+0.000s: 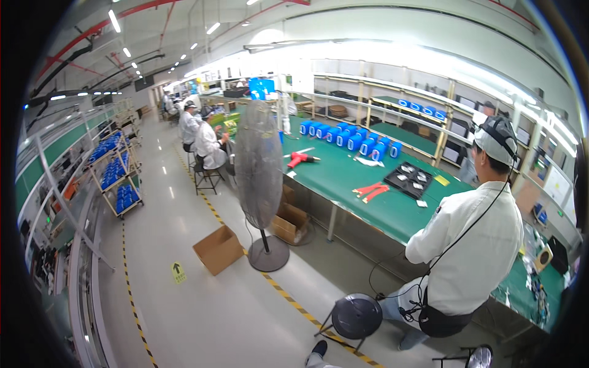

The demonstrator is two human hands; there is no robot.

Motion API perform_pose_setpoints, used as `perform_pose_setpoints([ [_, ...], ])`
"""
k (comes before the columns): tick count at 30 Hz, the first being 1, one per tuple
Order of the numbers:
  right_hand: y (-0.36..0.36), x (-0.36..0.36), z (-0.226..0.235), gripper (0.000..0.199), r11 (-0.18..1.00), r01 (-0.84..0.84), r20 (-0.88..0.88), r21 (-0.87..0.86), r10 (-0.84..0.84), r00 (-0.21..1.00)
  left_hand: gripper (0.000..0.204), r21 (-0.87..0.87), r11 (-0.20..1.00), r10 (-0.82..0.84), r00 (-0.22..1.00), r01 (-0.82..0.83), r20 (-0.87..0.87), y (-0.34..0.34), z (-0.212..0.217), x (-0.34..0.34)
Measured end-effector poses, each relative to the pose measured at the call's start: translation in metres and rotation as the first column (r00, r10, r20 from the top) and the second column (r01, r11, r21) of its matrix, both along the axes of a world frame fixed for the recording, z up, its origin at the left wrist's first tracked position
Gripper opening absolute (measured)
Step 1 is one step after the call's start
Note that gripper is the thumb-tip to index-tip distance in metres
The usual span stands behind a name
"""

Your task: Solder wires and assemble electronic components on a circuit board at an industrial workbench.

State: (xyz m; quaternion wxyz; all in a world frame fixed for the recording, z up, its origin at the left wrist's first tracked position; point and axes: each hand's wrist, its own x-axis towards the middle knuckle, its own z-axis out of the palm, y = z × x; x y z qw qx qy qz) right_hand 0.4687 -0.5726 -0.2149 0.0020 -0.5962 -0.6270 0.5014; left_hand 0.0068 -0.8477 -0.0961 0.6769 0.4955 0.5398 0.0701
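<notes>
Neither of my hands shows in the head view; only a dark shoe (318,349) pokes in at the lower edge. Just ahead of it stands a round black stool (357,316). A co-worker in a white coat and cap (471,245) sits at the long green workbench (343,178) on the right, facing away from me. On the bench lie a red power screwdriver (300,159), a pair of red tools (370,191), a black compartment tray (408,180) and a row of blue cylindrical parts (350,138).
A tall pedestal fan (259,165) stands on the floor beside the bench, an open cardboard box (218,248) to its left. More boxes (289,222) sit under the bench. Wheeled racks of blue parts (119,178) line the left aisle. Seated workers (208,147) are further back.
</notes>
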Motion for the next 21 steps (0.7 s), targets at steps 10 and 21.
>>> perform_pose_setpoints([
  [10,0.213,-0.093,0.104,0.038,0.965,-0.151,-0.028,0.213,0.161,0.987,0.050,-0.114,0.418,0.906,0.423,-0.901,-0.022,0.036,-0.112,-0.064],
  [21,0.363,-0.226,0.204,0.038,0.912,-0.313,0.035,0.264,0.316,0.948,0.050,-0.007,0.573,0.790,0.555,-0.819,-0.260,0.172,-0.050,-0.166],
])
